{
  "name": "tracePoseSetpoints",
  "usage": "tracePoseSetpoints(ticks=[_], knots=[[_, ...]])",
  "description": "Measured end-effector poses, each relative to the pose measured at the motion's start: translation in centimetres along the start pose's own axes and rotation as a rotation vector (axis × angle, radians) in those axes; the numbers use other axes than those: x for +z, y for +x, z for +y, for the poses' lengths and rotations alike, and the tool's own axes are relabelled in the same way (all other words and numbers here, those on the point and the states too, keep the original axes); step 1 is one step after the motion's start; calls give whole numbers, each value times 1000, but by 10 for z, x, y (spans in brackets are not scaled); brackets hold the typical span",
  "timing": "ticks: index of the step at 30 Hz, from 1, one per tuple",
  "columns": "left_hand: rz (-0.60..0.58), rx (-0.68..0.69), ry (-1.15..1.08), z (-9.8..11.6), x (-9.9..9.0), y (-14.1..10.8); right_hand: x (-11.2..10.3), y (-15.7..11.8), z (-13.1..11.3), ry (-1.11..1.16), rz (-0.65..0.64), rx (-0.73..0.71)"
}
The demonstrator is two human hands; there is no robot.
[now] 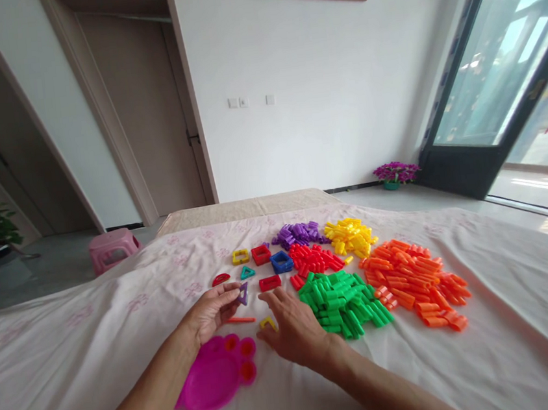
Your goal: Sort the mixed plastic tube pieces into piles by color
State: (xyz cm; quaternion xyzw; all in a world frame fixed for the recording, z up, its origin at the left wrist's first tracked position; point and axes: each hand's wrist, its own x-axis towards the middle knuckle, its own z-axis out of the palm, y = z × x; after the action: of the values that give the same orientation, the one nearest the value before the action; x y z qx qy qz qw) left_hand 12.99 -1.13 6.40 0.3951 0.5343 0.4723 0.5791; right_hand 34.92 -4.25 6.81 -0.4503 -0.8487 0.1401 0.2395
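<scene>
My left hand [214,310] is closed, pinching a small purple triangle frame [243,294] between thumb and fingers above the cloth. To its right, my right hand [294,327] hovers with thumb and fingers apart. A yellow frame piece [267,323] lies by its thumb, partly covered; whether they touch I cannot tell. An orange stick [241,320] lies between the hands. Beyond them are a red rectangle frame [270,282], a teal triangle frame [247,272], a red half-round piece [220,279], stacked blue frames [282,262], red square frames [260,254] and a yellow square frame [240,256].
A magenta paw-shaped plate [211,378] with orange inside its small cups sits near my left forearm. Heaps of green [340,302], orange [409,275], red [313,258], yellow [350,235] and purple [299,233] tube pieces spread rightward over the wrinkled cloth [121,338].
</scene>
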Motion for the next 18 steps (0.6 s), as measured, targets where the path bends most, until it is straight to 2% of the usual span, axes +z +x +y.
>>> tracePoseSetpoints(ticks=[2, 4, 8, 12, 18], knots=[[49, 32, 27, 0, -8, 3, -3, -3, -5, -140, -127, 31], [93, 69, 66, -1, -14, 6, -5, -4, -6, -212, -198, 34], [153, 126, 187, -7, -22, 13, -9, 4, 2, -207, -199, 24], [192, 171, 350, -18, -27, 24, -11, 12, 12, -222, -146, 56], [160, 246, 595, -30, -35, 36, -4, 8, 8, -313, -176, 9]])
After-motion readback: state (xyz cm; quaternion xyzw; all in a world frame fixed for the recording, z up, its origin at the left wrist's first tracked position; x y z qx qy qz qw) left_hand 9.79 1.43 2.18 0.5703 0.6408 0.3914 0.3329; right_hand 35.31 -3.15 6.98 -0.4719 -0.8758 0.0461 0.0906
